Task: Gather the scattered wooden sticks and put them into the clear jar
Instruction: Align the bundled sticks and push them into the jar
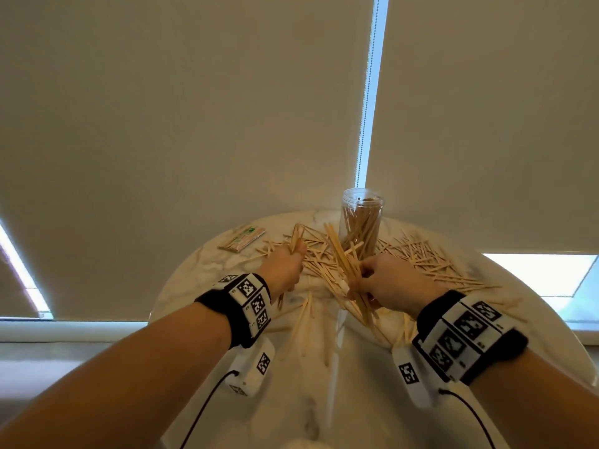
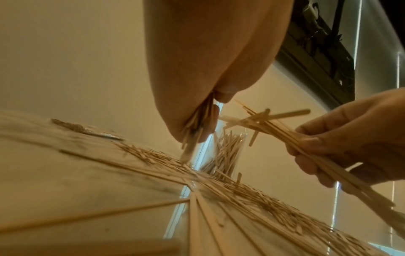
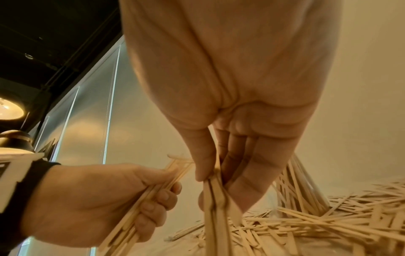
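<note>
Thin wooden sticks (image 1: 431, 259) lie scattered over a round marble table (image 1: 356, 409). The clear jar (image 1: 362, 222) stands upright at the table's far side with several sticks inside. My left hand (image 1: 285, 264) grips a small bundle of sticks (image 1: 296, 238) to the left of the jar. My right hand (image 1: 385, 280) grips a larger bundle of long sticks (image 1: 343, 264) just in front of the jar. In the left wrist view the left fingers (image 2: 190, 124) curl round their sticks. In the right wrist view the right hand (image 3: 221, 175) pinches its bundle (image 3: 217, 216) above the pile (image 3: 328, 221).
A flat wrapped packet of sticks (image 1: 241, 239) lies at the table's far left. Several long sticks (image 1: 303, 322) lie near the front between my wrists. Cables run from both wrist bands across the table. Window blinds hang right behind the table.
</note>
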Tool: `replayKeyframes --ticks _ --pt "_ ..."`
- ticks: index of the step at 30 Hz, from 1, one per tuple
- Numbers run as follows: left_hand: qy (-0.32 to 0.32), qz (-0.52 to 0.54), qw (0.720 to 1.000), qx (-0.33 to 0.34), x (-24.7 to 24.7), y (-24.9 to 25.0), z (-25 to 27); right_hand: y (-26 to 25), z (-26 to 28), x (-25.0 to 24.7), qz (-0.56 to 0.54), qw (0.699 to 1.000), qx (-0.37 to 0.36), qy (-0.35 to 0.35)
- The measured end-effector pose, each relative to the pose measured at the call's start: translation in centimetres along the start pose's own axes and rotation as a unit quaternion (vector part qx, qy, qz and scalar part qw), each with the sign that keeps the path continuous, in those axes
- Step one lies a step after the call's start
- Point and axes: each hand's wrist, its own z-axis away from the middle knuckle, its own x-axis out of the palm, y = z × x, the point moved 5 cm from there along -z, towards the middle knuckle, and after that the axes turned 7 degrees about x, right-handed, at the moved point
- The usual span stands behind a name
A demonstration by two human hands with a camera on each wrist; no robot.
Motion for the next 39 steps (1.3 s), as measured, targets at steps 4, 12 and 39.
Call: replayKeyframes --ticks 4,12,39 --pt "0.045 -0.096 0.993 0.052 0.2 0.9 -0.3 -0.3 -0.2 0.2 -0.031 0.999 -0.024 0.015" --pt "-0.006 0.167 0.986 0.015 2.1 1.4 -0.4 -0.9 -1.4 1.1 -0.061 0.996 -0.058 0.011" --pt "-0.044 0.26 0.962 0.074 3.3 3.2 2.0 -2.7 -0.2 0.7 -0.112 0.976 -0.147 0.116"
